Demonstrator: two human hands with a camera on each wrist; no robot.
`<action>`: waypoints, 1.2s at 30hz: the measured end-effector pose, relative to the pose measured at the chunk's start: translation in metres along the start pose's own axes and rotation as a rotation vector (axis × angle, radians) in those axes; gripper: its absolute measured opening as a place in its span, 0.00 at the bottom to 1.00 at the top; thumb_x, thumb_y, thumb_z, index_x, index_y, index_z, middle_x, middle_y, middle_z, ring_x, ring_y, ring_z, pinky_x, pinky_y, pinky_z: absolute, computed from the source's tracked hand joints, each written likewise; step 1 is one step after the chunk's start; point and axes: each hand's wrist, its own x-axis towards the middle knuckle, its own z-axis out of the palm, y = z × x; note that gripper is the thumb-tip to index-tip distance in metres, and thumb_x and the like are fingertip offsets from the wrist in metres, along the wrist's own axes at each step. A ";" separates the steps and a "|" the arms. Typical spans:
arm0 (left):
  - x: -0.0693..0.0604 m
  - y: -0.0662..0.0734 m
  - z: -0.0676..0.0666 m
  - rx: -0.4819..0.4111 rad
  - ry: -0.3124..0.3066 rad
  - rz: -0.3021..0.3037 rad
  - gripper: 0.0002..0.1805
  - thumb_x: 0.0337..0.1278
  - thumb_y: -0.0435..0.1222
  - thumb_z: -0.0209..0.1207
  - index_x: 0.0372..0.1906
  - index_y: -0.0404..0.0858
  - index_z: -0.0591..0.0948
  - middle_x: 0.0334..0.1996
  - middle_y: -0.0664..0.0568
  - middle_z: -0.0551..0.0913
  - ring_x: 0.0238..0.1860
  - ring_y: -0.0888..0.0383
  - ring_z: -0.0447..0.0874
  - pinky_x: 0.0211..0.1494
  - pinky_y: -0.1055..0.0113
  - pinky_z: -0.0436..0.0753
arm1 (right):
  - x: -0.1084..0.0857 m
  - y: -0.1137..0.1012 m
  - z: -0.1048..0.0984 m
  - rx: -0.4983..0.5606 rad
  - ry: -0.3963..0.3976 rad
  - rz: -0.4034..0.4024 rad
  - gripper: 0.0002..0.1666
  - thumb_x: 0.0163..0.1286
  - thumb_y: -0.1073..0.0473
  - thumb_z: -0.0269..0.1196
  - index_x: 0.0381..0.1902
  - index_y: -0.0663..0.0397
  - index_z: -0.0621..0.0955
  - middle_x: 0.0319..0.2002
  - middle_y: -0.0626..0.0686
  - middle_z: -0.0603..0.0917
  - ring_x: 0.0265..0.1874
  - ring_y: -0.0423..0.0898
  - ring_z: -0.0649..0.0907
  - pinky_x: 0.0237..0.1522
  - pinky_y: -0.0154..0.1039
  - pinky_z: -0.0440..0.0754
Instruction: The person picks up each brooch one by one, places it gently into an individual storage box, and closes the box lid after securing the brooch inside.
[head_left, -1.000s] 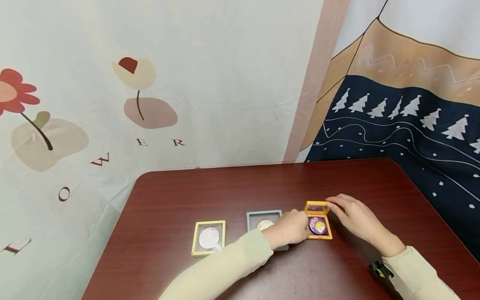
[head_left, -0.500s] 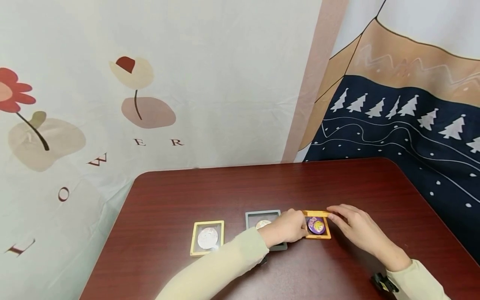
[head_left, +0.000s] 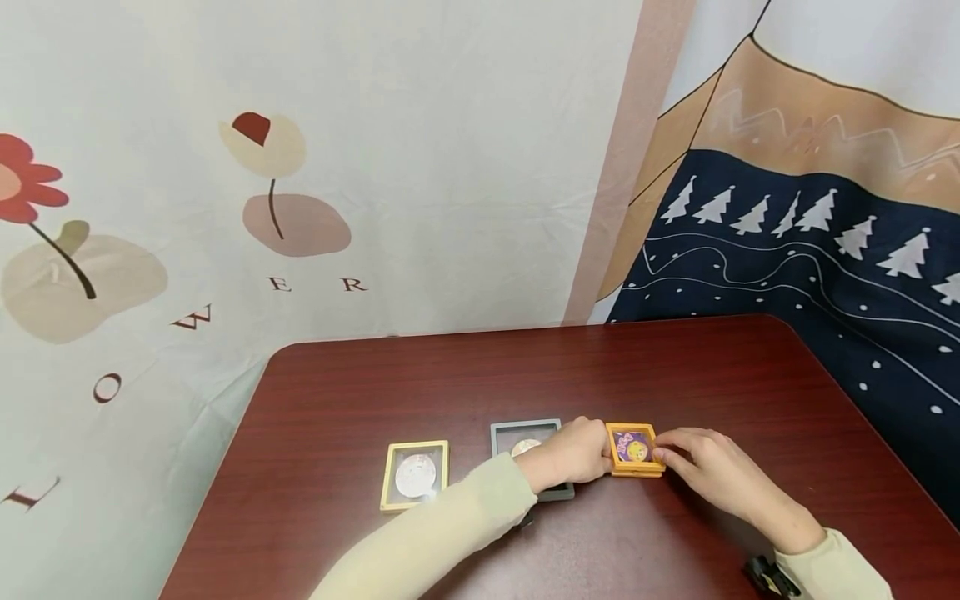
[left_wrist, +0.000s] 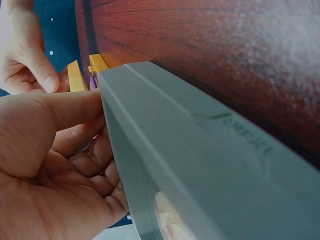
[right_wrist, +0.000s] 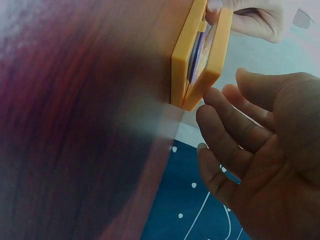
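Note:
A small orange display case [head_left: 637, 470] lies on the table in the head view, its clear-windowed lid almost down. Inside sits a purple round badge [head_left: 633, 448] with a yellow figure. My left hand [head_left: 577, 454] pinches the case's left edge, and in the right wrist view its fingertips show at the far end. Beside the case's right edge is my right hand [head_left: 716, 471], fingers loosely bent. In the right wrist view, a fingertip touches or almost touches the lid's [right_wrist: 218, 55] near corner, and a narrow gap runs between lid and base.
A grey display case [head_left: 527, 423] with a pale round piece lies partly under my left hand and wrist. Further left is a pale yellow display case [head_left: 386, 479] holding a white disc. The dark red table [head_left: 450, 375] meets a printed cloth backdrop [head_left: 450, 208].
The orange case's lid has swung from raised down over the badge. My right hand has moved down and toward me with it, while the left hand has stayed at the case's left edge.

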 end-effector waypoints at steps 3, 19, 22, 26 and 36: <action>-0.001 0.000 -0.001 -0.020 -0.013 -0.014 0.26 0.63 0.35 0.68 0.09 0.47 0.75 0.09 0.64 0.70 0.16 0.65 0.66 0.21 0.74 0.65 | 0.000 0.001 0.001 -0.003 -0.008 -0.023 0.05 0.72 0.58 0.70 0.44 0.46 0.90 0.38 0.38 0.87 0.35 0.35 0.81 0.40 0.41 0.85; 0.004 0.000 0.013 -0.010 0.072 -0.075 0.29 0.67 0.42 0.66 0.08 0.48 0.71 0.08 0.62 0.68 0.15 0.63 0.70 0.19 0.68 0.69 | -0.004 0.006 0.008 -0.029 -0.015 -0.062 0.06 0.67 0.61 0.74 0.38 0.44 0.89 0.36 0.37 0.86 0.35 0.33 0.82 0.37 0.40 0.84; -0.003 0.005 0.004 -0.009 0.066 -0.060 0.31 0.68 0.40 0.65 0.08 0.47 0.68 0.07 0.62 0.63 0.14 0.64 0.66 0.19 0.70 0.67 | -0.005 0.006 0.010 -0.031 -0.018 -0.058 0.06 0.67 0.61 0.74 0.38 0.43 0.88 0.35 0.37 0.85 0.34 0.33 0.81 0.36 0.38 0.83; -0.008 0.008 0.000 -0.008 0.069 -0.051 0.32 0.69 0.38 0.65 0.08 0.47 0.65 0.06 0.63 0.59 0.12 0.66 0.62 0.19 0.72 0.64 | -0.005 0.006 0.012 -0.044 -0.018 -0.070 0.07 0.67 0.63 0.73 0.36 0.44 0.87 0.34 0.37 0.85 0.33 0.33 0.80 0.35 0.38 0.82; -0.018 0.006 -0.009 -0.032 0.119 0.017 0.28 0.73 0.38 0.61 0.11 0.48 0.72 0.08 0.62 0.66 0.13 0.67 0.65 0.23 0.73 0.68 | -0.008 0.007 0.006 -0.082 0.047 -0.051 0.04 0.69 0.61 0.72 0.39 0.44 0.88 0.36 0.36 0.86 0.35 0.35 0.83 0.38 0.42 0.85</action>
